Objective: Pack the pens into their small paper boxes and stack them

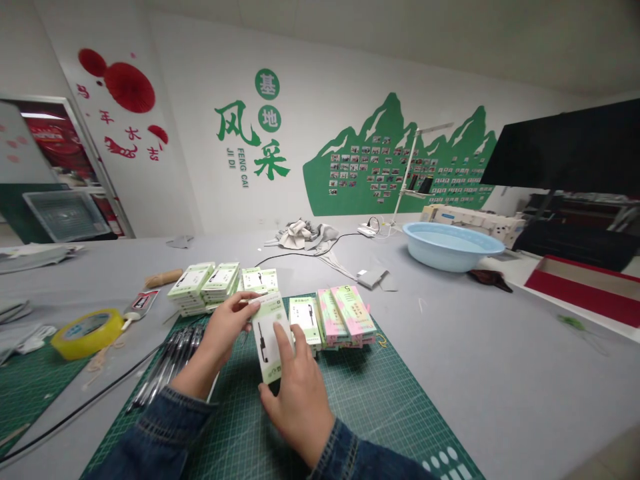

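Observation:
Between my hands, a white and light-green pen box [269, 337] with a pen printed on its face is held tilted above the green cutting mat [385, 407]. My left hand [227, 331] grips its upper left edge. Around the lower right side of the box my right hand [303, 387] is closed, fingers across the face and thumb at the bottom end. Left of them lies a bunch of clear pens [167, 363]. Stacks of similar green-white boxes [193, 283] stand behind my left hand. Another such box [304, 317] lies just beyond my right hand, beside pink-green packets [353, 312].
At left are a yellow tape roll [87, 333], a glue tube [141, 305] and a black cable [95, 400]. Crumpled fabric [303, 235] lies at the back. A blue basin [450, 247] stands at right before a sewing machine [475, 223], near a red-and-white box [585, 290].

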Motion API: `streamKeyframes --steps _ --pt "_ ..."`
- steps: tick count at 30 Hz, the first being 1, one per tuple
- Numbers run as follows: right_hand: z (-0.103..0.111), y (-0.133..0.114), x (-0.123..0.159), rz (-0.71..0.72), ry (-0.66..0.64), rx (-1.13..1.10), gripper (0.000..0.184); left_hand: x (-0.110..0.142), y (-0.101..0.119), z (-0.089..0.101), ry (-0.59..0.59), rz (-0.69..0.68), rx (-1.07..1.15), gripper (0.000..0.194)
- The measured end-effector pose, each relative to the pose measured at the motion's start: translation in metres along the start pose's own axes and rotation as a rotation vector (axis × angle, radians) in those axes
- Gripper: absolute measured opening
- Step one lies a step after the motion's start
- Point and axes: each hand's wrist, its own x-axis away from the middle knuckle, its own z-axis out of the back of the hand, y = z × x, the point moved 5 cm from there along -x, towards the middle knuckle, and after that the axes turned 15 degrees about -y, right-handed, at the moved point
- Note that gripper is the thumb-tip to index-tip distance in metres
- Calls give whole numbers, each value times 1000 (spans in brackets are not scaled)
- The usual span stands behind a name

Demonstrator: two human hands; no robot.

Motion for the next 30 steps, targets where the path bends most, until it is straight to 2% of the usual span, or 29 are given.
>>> streamKeyframes --steps 5,11,17,23,25,27,30 --pt "9 6 -10 -23 132 138 77 -41 -13 -23 -5 25 60 45" --pt "13 25 -24 -63 221 284 57 -66 -34 -54 -72 39 62 50" --pt "9 29 -27 -157 136 513 45 -73 -47 -63 -88 70 -39 60" --pt "9 29 -27 -177 117 581 40 -63 -47 -72 -183 58 -237 51" --pt "9 28 -27 -172 106 577 40 -56 -45 -69 -184 64 -344 50" --pt "9 28 -26 -169 94 566 40 -48 -42 -59 -161 60 -479 47" --pt "9 26 -24 -144 98 551 41 -30 -35 -25 -69 67 -721 36"
